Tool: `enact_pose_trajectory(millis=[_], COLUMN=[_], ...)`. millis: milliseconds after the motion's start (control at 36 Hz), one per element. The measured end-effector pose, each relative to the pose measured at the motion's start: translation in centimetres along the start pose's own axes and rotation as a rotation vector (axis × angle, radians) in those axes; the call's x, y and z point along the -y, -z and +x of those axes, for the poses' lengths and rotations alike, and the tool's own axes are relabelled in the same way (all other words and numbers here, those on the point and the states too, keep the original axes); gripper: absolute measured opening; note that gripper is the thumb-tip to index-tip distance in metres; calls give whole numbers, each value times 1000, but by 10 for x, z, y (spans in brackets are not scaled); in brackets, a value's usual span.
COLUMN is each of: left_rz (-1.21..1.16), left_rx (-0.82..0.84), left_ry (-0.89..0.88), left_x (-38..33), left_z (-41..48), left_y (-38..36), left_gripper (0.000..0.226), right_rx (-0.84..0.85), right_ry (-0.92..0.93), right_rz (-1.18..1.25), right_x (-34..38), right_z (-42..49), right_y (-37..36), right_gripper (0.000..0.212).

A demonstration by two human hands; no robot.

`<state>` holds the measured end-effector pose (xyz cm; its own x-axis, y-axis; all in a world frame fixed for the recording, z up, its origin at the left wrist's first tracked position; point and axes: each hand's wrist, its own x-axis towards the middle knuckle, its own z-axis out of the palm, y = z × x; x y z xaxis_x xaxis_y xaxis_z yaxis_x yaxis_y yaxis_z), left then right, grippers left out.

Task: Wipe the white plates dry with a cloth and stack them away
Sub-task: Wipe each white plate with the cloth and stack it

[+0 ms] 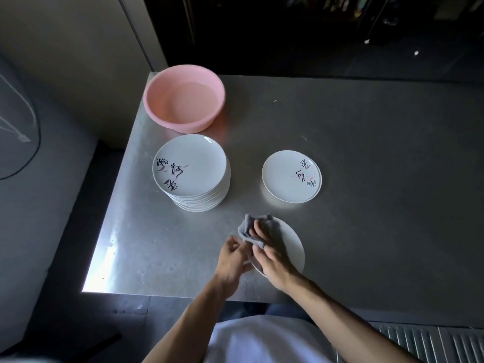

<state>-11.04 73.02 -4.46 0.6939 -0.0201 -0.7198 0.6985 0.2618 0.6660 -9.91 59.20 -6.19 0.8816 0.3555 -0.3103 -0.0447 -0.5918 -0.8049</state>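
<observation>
Forearms enter at bottom frame. Left hand [233, 260] grips the rim of round white plate [293, 247], lower centre; right hand [273, 259] clutches bunched grey cloth [250, 227] on it. Step: wiping. Next, likely: carry plate to short white-plate stack [288, 176], centre right.

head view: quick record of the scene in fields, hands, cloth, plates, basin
left hand: grips the plate at its left edge
right hand: holds the cloth on the plate
plate: near the table's front edge, partly under the cloth
tall stack: left of centre, inked writing on the top plate
short stack: to its right, apart from it
basin: pink, behind the tall stack, seems to hold water
</observation>
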Motion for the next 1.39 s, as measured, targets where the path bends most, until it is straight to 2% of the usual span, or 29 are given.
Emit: enact_pose_trajectory(millis=[56,139,167,222,278,333,389,472,500,556,611,639,694,750,806,861,917,972,1028,1083,1139,1222,1278,1333,1389], left_rz=[-5,-41,-42,18,84,90,72,-9,-36,-67,-63,-54,-25,-23,-44,-62,-48,20,89,109,73,-39,-72,-45,-17], left_rx=[-44,-53,-33,39,95,94,81,20,-3,-41,-74,-75,-16,29,-24,-62,-31,32,93,110,97,58,2,-63,-112], left_ry=[-3,-5,-10,-23,-11,18,4,-9,-15,-14,-12,-13,-11,-20,-14,-5,-9,-28,-35,-28,-30,-30,-30,-32,-27], left_x=[3,0,-2,-5,-5,-3,-1,3,5,4,-2,-6,-10,-5,3,5,0,-4,-3,-1,1,3,4,2,-3], left_z=[0,-1,-2,-3,-4,-5,-6,-6,-5,-2,-1,0,-1,-3,-3,-3,-3,-4,-6,-8,-7,-6,-5,-1,2], left_y=[1,-1,-2,-2,-3,-1,1,0,-1,-4,-5,-3,1,2,4,4,3,4,5,8,10,7,4,4,5], left_gripper=[11,27,32,36,28,25,29,41,40,34,18,22,32,31,20,24,35,44,37,29,36,53,45,27,12], right_rx=[-30,-170,-180,-118,-13,54,3,-178,-207,-194,-122,-75,45,105,58,-57,-129,-97,-3,88,67,-89,-105,-81,-39], right_ry=[-127,-397,-410,-228,5,70,-29,-358,-423,-401,-258,-170,-23,42,-12,-220,-395,-307,-71,47,-27,-321,-397,-349,-222], right_rz=[-81,-291,-299,-310,-184,-54,-46,-258,-247,-114,57,119,116,-12,-256,-511,-544,-401,-183,-113,-212,-545,-437,-126,106], right_x=[-8,-14,-14,-8,-5,-5,-10,-12,-7,0,8,11,11,2,-11,-19,-18,-15,-8,-6,-11,-12,-6,2,12], right_z=[6,14,14,12,6,0,2,9,11,13,9,7,3,4,9,12,14,13,9,3,4,10,15,13,6], right_y=[3,11,11,6,1,3,9,16,18,17,14,13,11,8,7,9,11,6,2,2,5,13,15,15,17], right_gripper=[51,56,54,51,49,47,45,53,55,55,54,52,47,46,47,49,51,50,47,48,48,50,51,57,71])
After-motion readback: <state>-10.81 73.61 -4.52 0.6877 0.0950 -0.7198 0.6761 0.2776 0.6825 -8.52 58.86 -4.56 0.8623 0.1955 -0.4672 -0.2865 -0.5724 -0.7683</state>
